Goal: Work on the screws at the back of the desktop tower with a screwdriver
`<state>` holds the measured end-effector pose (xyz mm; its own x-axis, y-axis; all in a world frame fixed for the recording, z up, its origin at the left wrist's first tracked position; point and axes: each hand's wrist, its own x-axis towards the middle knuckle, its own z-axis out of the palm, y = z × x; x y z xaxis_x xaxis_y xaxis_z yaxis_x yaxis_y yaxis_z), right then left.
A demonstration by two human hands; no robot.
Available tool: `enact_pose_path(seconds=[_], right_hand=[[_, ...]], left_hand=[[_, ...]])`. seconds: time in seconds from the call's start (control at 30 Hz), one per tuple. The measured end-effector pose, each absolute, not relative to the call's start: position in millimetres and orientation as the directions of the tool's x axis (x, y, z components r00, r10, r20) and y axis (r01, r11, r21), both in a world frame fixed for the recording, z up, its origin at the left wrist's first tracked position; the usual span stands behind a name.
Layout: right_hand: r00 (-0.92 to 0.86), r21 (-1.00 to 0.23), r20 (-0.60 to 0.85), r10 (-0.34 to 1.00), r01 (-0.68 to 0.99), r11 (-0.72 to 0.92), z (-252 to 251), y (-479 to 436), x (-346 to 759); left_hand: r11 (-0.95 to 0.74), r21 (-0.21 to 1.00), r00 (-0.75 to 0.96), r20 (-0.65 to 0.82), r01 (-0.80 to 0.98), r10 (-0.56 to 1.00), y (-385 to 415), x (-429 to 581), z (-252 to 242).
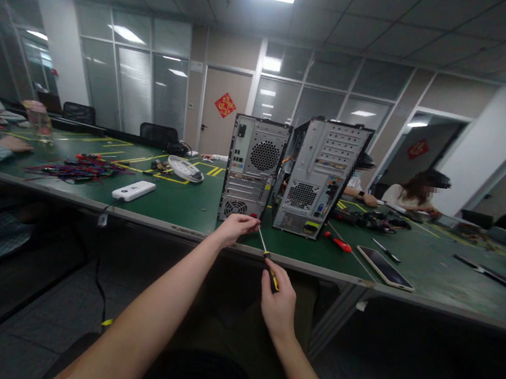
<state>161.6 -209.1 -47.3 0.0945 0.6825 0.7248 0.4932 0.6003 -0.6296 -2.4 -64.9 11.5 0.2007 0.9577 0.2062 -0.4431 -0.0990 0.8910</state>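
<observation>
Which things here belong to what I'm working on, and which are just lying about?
Apparently in use:
screwdriver, in your right hand, tip by your left hand
left tower, just beyond

Probably lying about:
right tower
phone
wires
white device
basket

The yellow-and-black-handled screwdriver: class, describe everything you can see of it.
The yellow-and-black-handled screwdriver has a slim, straight, silvery shaft that looks metal. The person's bare right hand grips the handle, partly covering it. It is tilted, crossing the green table's front edge in this view, shaft pointing up and leftward. Its tip is at the bare left hand's fingertips; contact and tip shape are unclear.
</observation>
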Motion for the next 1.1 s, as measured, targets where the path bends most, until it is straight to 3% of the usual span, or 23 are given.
enact_pose_path(seconds=[0.27, 1.1], right_hand=[[0.089, -0.633, 0.720, 0.688, 0.491, 0.598, -45, -205, 159], [0.171, -0.619, 0.740, 0.651, 0.552, 0.559, -22, -175, 133]], left_hand=[[-0.130, 0.887, 0.157, 0.220, -0.443, 0.963, -71, -1, 15], [0.014, 0.727, 0.042, 0.021, -0.686, 0.999, -65, 29, 41]])
